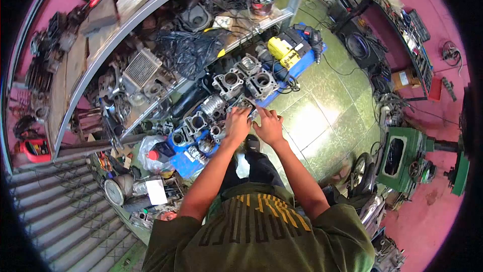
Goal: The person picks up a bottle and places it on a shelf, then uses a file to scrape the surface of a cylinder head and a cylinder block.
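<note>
Gripping engine cylinder (245, 104) — left hand (236, 124) | right hand (269, 127) | blue tray (187, 165)

A green machine (408, 159) stands on the tiled floor (322, 121) at the right. A yellow power tool (283, 51) lies on a blue crate (302, 66), near a black plastic bag (188, 51) on the metal shelf (126, 25). A red bucket (35, 150) sits far left.

Open tile floor (322, 121) right of both hands gives free passage; ahead and left is blocked by packed engine cylinders (236, 83) on the blue tray (183, 164), the yellow power tool (283, 51), cables, and the cluttered shelf (151, 61) above.
</note>
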